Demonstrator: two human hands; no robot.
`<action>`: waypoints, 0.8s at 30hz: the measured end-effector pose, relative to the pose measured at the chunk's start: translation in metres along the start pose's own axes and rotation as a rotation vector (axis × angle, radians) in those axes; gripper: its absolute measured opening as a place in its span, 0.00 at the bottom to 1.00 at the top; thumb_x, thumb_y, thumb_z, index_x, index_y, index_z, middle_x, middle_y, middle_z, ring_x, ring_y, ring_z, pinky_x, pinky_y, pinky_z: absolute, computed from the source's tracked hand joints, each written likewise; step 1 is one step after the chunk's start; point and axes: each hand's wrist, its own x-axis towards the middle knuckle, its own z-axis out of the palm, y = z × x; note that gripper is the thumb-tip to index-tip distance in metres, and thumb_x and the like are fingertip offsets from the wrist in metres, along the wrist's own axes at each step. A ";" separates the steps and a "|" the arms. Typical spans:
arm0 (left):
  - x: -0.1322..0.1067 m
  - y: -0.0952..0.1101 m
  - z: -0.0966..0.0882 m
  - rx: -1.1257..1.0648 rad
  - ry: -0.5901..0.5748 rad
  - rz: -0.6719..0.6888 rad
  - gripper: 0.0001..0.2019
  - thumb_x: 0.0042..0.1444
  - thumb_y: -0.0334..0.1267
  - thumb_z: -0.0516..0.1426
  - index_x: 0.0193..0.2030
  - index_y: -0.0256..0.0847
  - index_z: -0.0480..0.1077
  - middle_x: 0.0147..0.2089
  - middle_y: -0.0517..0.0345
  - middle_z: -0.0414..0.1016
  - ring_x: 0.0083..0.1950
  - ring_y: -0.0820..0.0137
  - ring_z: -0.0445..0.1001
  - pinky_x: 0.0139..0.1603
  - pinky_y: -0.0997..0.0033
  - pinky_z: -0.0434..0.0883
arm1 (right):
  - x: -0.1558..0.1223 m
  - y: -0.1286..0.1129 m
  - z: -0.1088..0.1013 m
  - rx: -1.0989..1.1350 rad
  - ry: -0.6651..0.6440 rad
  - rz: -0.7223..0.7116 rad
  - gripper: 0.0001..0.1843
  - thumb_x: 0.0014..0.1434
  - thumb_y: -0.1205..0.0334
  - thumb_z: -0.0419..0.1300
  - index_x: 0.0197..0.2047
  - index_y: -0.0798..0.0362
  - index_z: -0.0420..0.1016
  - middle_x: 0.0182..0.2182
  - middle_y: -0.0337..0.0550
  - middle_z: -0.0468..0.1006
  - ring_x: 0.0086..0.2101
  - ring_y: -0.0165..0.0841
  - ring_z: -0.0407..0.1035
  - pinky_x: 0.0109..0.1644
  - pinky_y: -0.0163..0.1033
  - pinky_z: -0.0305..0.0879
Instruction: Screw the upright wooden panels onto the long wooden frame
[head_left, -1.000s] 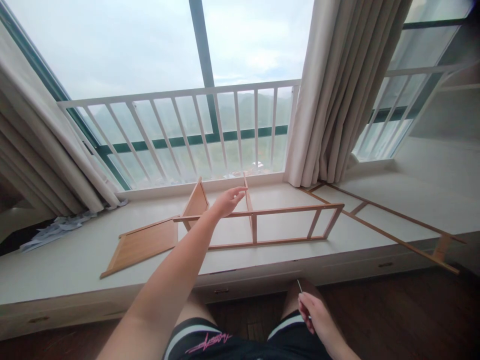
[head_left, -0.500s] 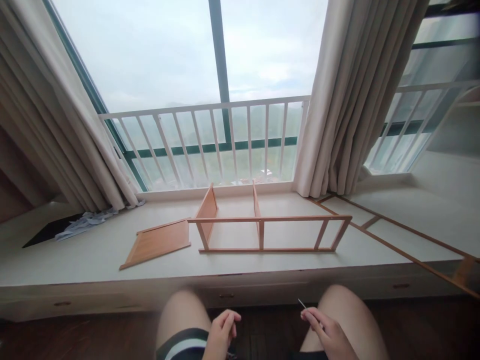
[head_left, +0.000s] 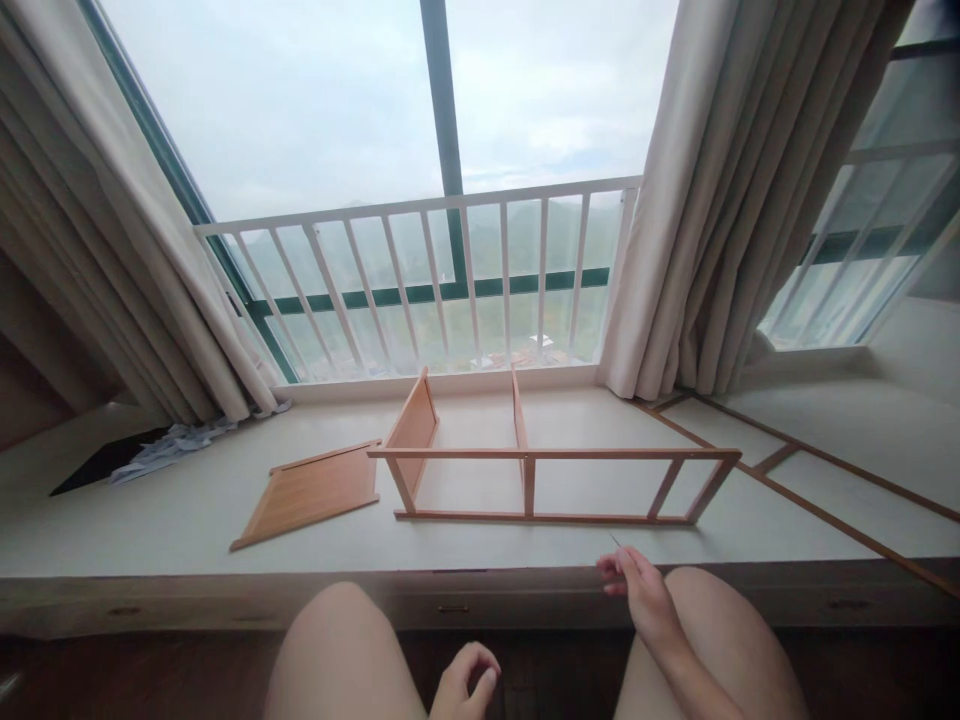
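My right hand (head_left: 637,585) is raised over my right knee. Its thumb and forefinger pinch a thin metal rod (head_left: 615,541), whose tip points up toward the wooden frame. My left hand (head_left: 466,682) hangs low between my knees with its fingers curled; whatever may be inside them is hidden. In front of me a light-brown wooden frame (head_left: 600,519) lies on its side on the white window ledge (head_left: 330,555). Two wooden panels stand up from it, a left one (head_left: 412,425) and a narrower-looking middle one (head_left: 518,410).
A loose wooden panel (head_left: 311,493) lies flat left of the frame. To the right, a second ladder-like wooden frame (head_left: 825,510) reaches past the ledge edge. A crumpled pale cloth (head_left: 169,450) and a black sheet (head_left: 97,460) lie far left. White railing (head_left: 506,280) and curtains (head_left: 690,220) stand behind.
My right hand has moved up and forward toward the ledge with the thin metal rod. My left hand has dropped slightly lower, and the view has shifted a little.
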 end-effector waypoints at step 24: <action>0.189 0.085 -0.002 0.797 0.144 0.344 0.19 0.61 0.40 0.54 0.59 0.49 0.65 0.56 0.55 0.72 0.57 0.63 0.67 0.55 0.59 0.62 | 0.139 -0.030 0.104 -0.218 -0.348 0.068 0.14 0.58 0.61 0.47 0.22 0.52 0.63 0.25 0.45 0.74 0.30 0.33 0.69 0.30 0.34 0.59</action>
